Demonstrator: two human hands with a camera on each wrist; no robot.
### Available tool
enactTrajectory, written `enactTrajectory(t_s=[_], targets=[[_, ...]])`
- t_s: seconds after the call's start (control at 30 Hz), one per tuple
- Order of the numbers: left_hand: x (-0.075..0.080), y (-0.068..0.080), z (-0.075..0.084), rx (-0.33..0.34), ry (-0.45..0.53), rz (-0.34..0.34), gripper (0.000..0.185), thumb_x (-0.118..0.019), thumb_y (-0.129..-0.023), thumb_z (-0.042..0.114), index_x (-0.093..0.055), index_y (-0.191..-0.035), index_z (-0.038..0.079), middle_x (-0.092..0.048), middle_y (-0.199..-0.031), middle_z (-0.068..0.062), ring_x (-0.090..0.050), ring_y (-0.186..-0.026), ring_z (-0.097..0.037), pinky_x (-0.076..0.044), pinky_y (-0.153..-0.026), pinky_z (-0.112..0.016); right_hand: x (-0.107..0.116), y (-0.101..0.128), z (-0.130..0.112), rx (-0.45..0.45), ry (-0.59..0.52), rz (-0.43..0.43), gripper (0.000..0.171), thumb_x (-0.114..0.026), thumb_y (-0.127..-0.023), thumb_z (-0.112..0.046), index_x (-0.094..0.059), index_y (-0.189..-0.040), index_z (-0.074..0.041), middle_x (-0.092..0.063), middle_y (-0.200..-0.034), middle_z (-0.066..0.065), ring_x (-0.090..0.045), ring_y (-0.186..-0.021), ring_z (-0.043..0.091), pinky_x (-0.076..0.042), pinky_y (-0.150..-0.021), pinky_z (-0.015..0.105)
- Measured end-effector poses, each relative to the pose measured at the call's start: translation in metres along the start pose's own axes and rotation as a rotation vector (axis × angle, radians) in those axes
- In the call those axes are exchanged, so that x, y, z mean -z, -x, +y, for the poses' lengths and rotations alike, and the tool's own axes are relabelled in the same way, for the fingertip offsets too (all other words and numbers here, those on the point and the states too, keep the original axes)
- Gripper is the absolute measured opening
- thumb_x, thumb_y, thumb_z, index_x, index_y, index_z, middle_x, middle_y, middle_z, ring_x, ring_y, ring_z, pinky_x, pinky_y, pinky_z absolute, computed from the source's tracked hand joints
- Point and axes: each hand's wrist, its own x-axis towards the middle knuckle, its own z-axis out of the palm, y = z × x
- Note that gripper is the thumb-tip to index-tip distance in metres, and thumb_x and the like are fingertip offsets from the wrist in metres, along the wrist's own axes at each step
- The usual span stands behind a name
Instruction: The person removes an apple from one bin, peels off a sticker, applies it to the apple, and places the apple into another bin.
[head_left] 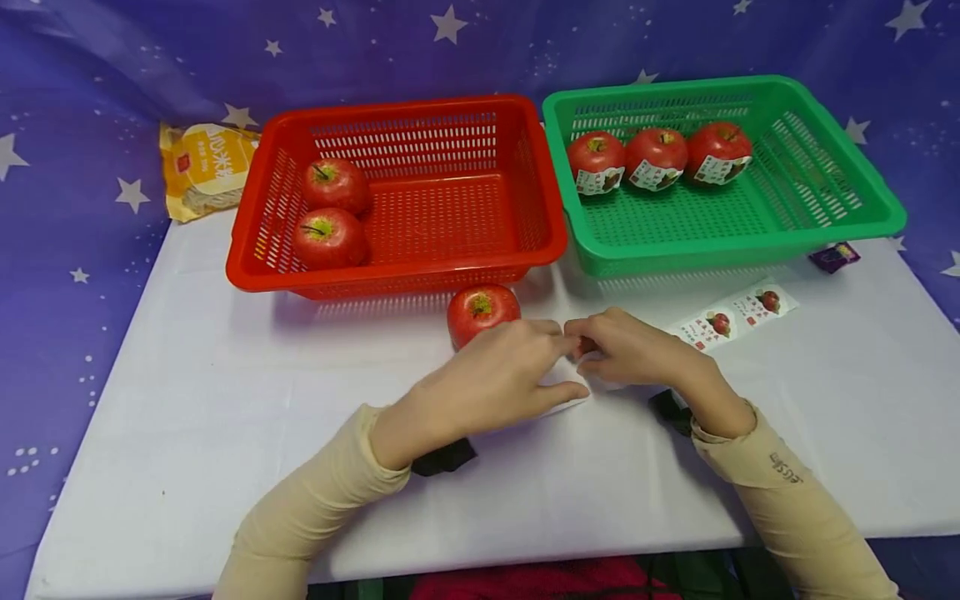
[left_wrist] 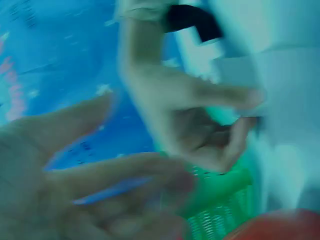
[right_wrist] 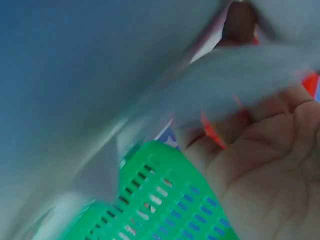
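My right hand pinches a white paper strip between thumb and forefinger, as the left wrist view shows. Close beside it is my left hand, thumb spread from the extended fingers, with nothing seen between them in the blurred left wrist view. A loose red apple rests on the table just beyond the left hand. From behind the right hand a strip of apple labels runs out to the right. Whether both strips are one piece is hidden by that hand.
At the back left, a red basket contains two apples. The green basket beside it contains three labelled apples. A yellow packet lies left of the red basket; a small dark purple packet lies by the green one.
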Motion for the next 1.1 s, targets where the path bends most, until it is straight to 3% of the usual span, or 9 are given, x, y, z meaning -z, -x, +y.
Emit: enactTrajectory(t_s=[0.13, 0.2, 0.3, 0.43, 0.6, 0.73, 0.83, 0.97, 1.1], targets=[[-0.034, -0.019, 0.0, 0.175, -0.073, -0.156, 0.031, -0.072, -0.084, 0.043, -0.065, -0.078, 0.014, -0.061, -0.074, -0.001, -0.057, -0.068, -0.016, -0.048, -0.054, -0.03, -0.002, -0.006, -0.005, 0.035, -0.05, 0.01, 0.027, -0.066, -0.075, 0.005, -0.051, -0.071, -0.018, -0.043, -0.061, -0.013, -0.038, -0.059, 0.003, -0.033, -0.058, 0.02], [-0.045, -0.024, -0.005, 0.213, -0.04, -0.167, 0.029, -0.074, -0.083, 0.04, -0.066, -0.081, 0.013, -0.062, -0.077, -0.002, -0.059, -0.071, -0.018, -0.049, -0.056, -0.031, -0.002, -0.006, -0.005, 0.032, -0.077, 0.027, 0.027, -0.067, -0.076, 0.003, -0.052, -0.072, -0.018, -0.046, -0.063, -0.012, -0.04, -0.06, 0.004, -0.035, -0.059, 0.021], [-0.055, -0.027, -0.015, 0.216, 0.003, -0.219, 0.02, -0.074, -0.084, 0.028, -0.065, -0.086, 0.01, -0.062, -0.079, -0.003, -0.059, -0.076, -0.02, -0.047, -0.059, -0.03, 0.001, -0.004, -0.002, 0.012, -0.149, 0.025, 0.023, -0.07, -0.078, 0.002, -0.056, -0.076, -0.016, -0.053, -0.067, -0.01, -0.047, -0.064, 0.006, -0.041, -0.062, 0.023], [-0.056, -0.021, -0.026, 0.207, 0.057, -0.297, 0.011, -0.07, -0.083, 0.01, -0.06, -0.08, 0.009, -0.052, -0.07, -0.001, -0.053, -0.072, -0.018, -0.04, -0.058, -0.027, 0.008, 0.0, 0.008, -0.055, -0.264, -0.057, 0.018, -0.072, -0.079, 0.001, -0.061, -0.086, -0.011, -0.061, -0.075, -0.003, -0.056, -0.07, 0.01, -0.047, -0.064, 0.024], [-0.047, 0.004, -0.036, 0.232, 0.087, -0.307, 0.019, -0.065, -0.08, -0.001, -0.053, -0.07, 0.009, -0.041, -0.063, 0.001, -0.045, -0.063, -0.018, -0.035, -0.053, -0.026, 0.019, 0.01, 0.021, -0.152, -0.359, -0.146, 0.022, -0.067, -0.081, 0.004, -0.062, -0.097, -0.009, -0.061, -0.08, 0.006, -0.058, -0.067, 0.014, -0.052, -0.058, 0.028], [-0.04, 0.017, -0.033, 0.285, -0.022, -0.347, 0.013, -0.072, -0.079, 0.009, -0.06, -0.075, 0.008, -0.053, -0.068, -0.002, -0.054, -0.069, -0.023, -0.045, -0.057, -0.033, 0.024, 0.016, 0.025, -0.166, -0.384, -0.169, 0.022, -0.063, -0.083, 0.006, -0.061, -0.098, -0.01, -0.061, -0.082, 0.007, -0.06, -0.068, 0.015, -0.053, -0.057, 0.029], [-0.039, 0.011, -0.026, 0.285, -0.039, -0.355, 0.028, -0.079, -0.077, 0.028, -0.066, -0.093, 0.009, -0.064, -0.08, -0.003, -0.061, -0.077, -0.024, -0.051, -0.063, -0.038, 0.024, 0.016, 0.024, -0.12, -0.395, -0.164, 0.021, -0.062, -0.083, 0.008, -0.061, -0.094, -0.01, -0.063, -0.086, 0.004, -0.062, -0.08, 0.016, -0.052, -0.065, 0.027], [-0.045, -0.012, -0.019, 0.263, 0.172, -0.363, 0.067, -0.075, -0.08, 0.044, -0.053, -0.134, 0.009, -0.067, -0.108, -0.003, -0.061, -0.09, -0.017, -0.051, -0.075, -0.031, 0.02, 0.016, 0.022, -0.034, -0.393, -0.12, 0.021, -0.063, -0.081, 0.009, -0.06, -0.092, -0.008, -0.061, -0.087, 0.001, -0.063, -0.09, 0.017, -0.049, -0.075, 0.024], [-0.06, -0.031, -0.019, 0.314, 0.484, -0.311, 0.064, -0.069, -0.088, 0.026, -0.041, -0.144, 0.011, -0.067, -0.114, -0.006, -0.063, -0.068, -0.014, -0.051, -0.063, -0.023, 0.018, 0.018, 0.022, 0.0, -0.358, -0.028, 0.019, -0.065, -0.082, 0.006, -0.058, -0.09, -0.009, -0.059, -0.085, -0.001, -0.061, -0.086, 0.014, -0.049, -0.072, 0.024]])
